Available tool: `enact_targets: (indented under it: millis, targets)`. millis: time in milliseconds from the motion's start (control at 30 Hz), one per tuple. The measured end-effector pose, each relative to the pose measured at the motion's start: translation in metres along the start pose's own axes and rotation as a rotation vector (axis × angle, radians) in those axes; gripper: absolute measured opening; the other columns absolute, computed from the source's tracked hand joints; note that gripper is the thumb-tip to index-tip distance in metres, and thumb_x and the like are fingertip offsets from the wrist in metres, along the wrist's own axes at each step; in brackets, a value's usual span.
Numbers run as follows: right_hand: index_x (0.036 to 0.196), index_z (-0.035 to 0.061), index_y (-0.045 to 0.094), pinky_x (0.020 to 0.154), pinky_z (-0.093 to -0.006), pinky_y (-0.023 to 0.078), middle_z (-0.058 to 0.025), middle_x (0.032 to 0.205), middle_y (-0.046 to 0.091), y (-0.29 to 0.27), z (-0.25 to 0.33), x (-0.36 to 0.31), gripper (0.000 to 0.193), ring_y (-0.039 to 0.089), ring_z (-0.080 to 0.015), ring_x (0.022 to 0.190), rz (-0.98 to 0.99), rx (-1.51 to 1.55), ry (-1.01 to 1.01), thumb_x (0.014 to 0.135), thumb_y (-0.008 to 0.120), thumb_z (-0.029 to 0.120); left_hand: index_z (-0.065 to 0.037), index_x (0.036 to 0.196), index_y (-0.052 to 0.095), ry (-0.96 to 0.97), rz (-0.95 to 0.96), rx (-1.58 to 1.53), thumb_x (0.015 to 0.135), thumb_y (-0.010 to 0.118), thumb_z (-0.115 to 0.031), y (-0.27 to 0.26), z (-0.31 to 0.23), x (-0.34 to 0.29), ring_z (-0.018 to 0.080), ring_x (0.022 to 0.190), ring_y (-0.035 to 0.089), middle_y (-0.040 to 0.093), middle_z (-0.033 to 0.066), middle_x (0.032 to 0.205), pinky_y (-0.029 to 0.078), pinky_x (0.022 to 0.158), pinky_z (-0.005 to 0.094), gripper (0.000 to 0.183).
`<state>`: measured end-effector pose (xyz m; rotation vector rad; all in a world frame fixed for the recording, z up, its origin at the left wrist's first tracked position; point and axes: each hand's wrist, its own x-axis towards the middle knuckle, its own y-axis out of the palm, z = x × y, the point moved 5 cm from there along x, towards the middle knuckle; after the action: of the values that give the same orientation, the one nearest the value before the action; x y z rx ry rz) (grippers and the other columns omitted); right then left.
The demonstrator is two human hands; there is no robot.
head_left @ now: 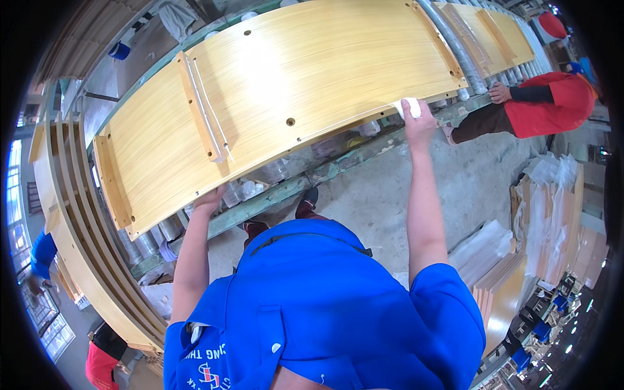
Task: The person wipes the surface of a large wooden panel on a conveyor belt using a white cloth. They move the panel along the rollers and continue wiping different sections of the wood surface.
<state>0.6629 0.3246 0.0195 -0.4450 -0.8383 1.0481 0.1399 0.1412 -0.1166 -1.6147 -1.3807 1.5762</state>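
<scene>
A long, light yellow wooden panel (pixel 260 97) with drilled holes and cross battens lies on the roller conveyor in front of me. My left hand (pixel 209 198) is at its near edge, left of the middle, with the fingers curled under the edge and partly hidden. Farther right along that edge, my right hand (pixel 419 120) is closed round a white cloth (pixel 409 108) pressed against the panel. A thin white cord or strip (pixel 213 110) lies beside the left batten (pixel 198 107).
Another panel (pixel 487 36) lies farther right on the conveyor, where a person in a red shirt (pixel 552 104) stands. Curved stacked boards (pixel 97 240) rise at the left. Wrapped boards (pixel 546 214) and a board stack (pixel 497 292) stand at the right. A green conveyor rail (pixel 351 159) runs before my feet.
</scene>
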Motion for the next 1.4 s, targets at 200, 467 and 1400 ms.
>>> enact_targets:
  millis: [200, 467, 1400]
  targets:
    - [0.093, 0.0085, 0.065, 0.064, -0.04, 0.05, -0.0141, 0.081, 0.066, -0.006, -0.02, 0.015, 0.034, 0.065, -0.0321, 0.076, 0.031, -0.088, 0.021, 0.082, 0.063, 0.041, -0.02, 0.139, 0.037, -0.062, 0.056, 0.002, 0.089, 0.039, -0.058, 0.002, -0.001, 0.001, 0.031, 0.136, 0.023, 0.029, 0.0095, 0.148, 0.019, 0.113, 0.0399, 0.063]
    - [0.092, 0.01, 0.065, 0.064, -0.0416, 0.049, -0.0144, 0.081, 0.066, -0.001, -0.03, 0.018, 0.034, 0.064, -0.0335, 0.076, 0.078, -0.083, 0.033, 0.083, 0.061, 0.043, -0.02, 0.14, 0.035, -0.143, 0.094, 0.054, 0.086, 0.04, -0.061, 0.0, 0.001, 0.0, 0.0305, 0.137, 0.023, 0.027, 0.0083, 0.149, 0.018, 0.113, 0.0407, 0.068]
    - [0.099, 0.0132, 0.063, 0.068, -0.0439, 0.049, -0.0141, 0.085, 0.067, -0.065, -0.185, 0.138, 0.043, 0.064, -0.0342, 0.081, -0.233, -0.355, 0.323, 0.083, 0.056, 0.053, -0.011, 0.137, 0.038, -0.154, 0.133, 0.169, 0.091, 0.042, -0.049, -0.027, -0.036, -0.005, 0.0357, 0.134, 0.026, 0.032, 0.018, 0.144, 0.02, 0.112, 0.0445, 0.06]
